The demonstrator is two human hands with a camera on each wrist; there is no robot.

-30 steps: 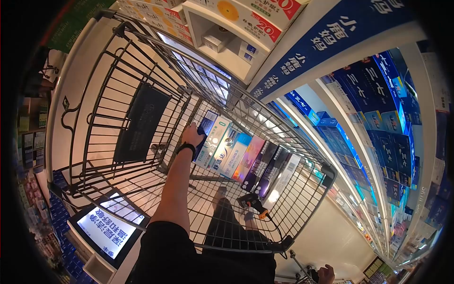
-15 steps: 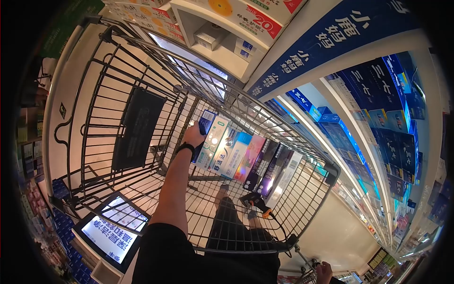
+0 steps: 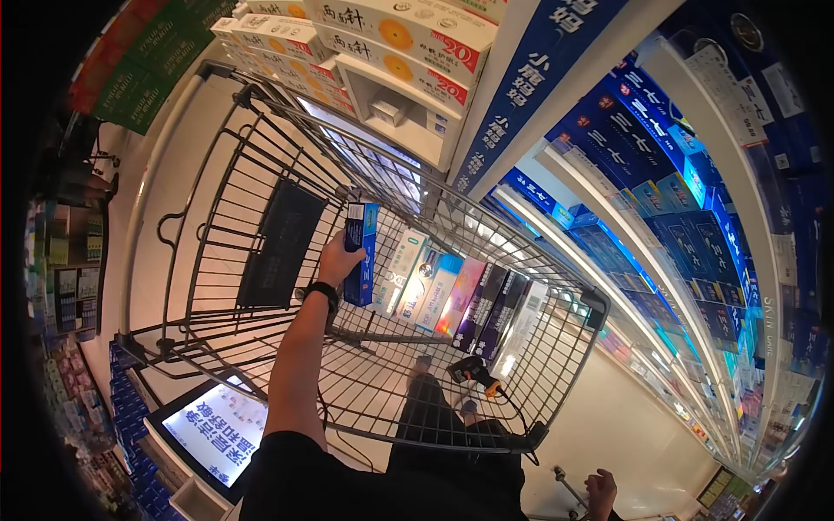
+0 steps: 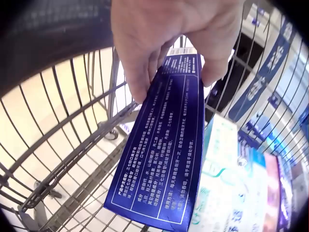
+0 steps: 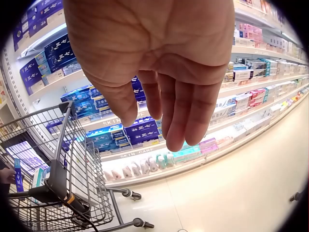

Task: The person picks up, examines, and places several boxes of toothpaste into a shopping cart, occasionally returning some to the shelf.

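Observation:
My left hand (image 3: pixel 341 261) pinches a dark blue box (image 3: pixel 360 252) between thumb and fingers, inside the shopping cart. In the left wrist view the hand (image 4: pixel 176 38) grips the box (image 4: pixel 161 140) by its upper end, with small white print facing the camera. Beside it a row of cartons lies in the cart: a white and green one (image 3: pixel 402 271), a pink one (image 3: pixel 460 295) and dark purple ones (image 3: pixel 480 304). My right hand (image 3: pixel 600 493) hangs outside the cart; in the right wrist view this hand (image 5: pixel 159 67) holds nothing, its fingers loose.
The wire cart (image 3: pixel 365 430) has a dark panel (image 3: pixel 282 243) and a black and orange device (image 3: pixel 474 374) at its near side. Shelves of blue boxes (image 3: pixel 686 234) run along the right. A lit screen (image 3: pixel 217 430) stands lower left, and stacked white cartons (image 3: pixel 391 35) are at the top.
My left hand has lifted the dark blue box away from the row and moved slightly left; the box now stands more upright in view. My right hand remains outside the cart.

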